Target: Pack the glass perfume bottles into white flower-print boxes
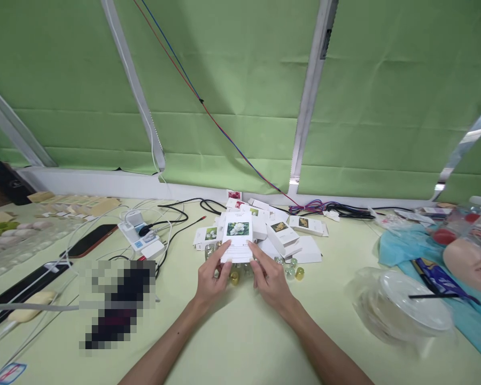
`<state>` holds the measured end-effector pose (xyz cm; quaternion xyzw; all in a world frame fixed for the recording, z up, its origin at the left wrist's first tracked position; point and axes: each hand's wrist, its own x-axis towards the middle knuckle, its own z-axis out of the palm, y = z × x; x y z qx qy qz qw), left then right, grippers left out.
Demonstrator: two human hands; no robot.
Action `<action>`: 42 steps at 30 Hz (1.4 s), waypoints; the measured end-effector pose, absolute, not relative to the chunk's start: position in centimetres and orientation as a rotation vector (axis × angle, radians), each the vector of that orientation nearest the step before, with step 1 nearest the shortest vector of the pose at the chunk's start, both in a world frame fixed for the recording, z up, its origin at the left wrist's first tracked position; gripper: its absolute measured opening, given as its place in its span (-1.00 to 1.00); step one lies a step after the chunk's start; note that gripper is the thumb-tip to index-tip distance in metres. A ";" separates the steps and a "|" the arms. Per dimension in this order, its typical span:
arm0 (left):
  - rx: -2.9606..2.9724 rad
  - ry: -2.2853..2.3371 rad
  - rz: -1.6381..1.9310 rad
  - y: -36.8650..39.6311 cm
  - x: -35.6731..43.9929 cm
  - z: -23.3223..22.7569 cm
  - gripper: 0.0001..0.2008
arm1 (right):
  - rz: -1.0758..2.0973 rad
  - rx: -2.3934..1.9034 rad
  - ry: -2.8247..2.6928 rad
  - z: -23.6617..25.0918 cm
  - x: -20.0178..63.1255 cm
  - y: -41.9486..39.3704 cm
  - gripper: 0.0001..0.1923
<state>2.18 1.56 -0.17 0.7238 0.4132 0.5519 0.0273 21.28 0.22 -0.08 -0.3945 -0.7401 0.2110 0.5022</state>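
Note:
Both of my hands hold one small white box (238, 236) with a white flower picture on its front, upright over the pale green table (240, 331). My left hand (211, 278) grips its lower left edge and my right hand (269, 278) grips its lower right edge. Behind the box lies a heap of similar white flower boxes (282, 235). Small glass vials with gold caps (294, 270) lie scattered just under and to the right of my hands.
A white power strip (140, 238) with cables and a dark phone (92, 240) sit to the left. Clear plastic lidded containers (409, 307) and a blue cloth (425, 256) are on the right. A green backdrop (240, 96) closes the far side.

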 end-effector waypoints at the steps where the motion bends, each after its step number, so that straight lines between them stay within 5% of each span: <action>1: 2.237 1.275 1.703 1.6 2.2 -0.2 -0.62 | 0.483 -0.940 -1.786 -0.1 21.2 0.3 -0.51; 42: 2.191 1.334 1.649 1.7 2.3 -0.7 -0.61 | 0.249 -0.890 -1.780 -0.4 21.1 0.6 -0.52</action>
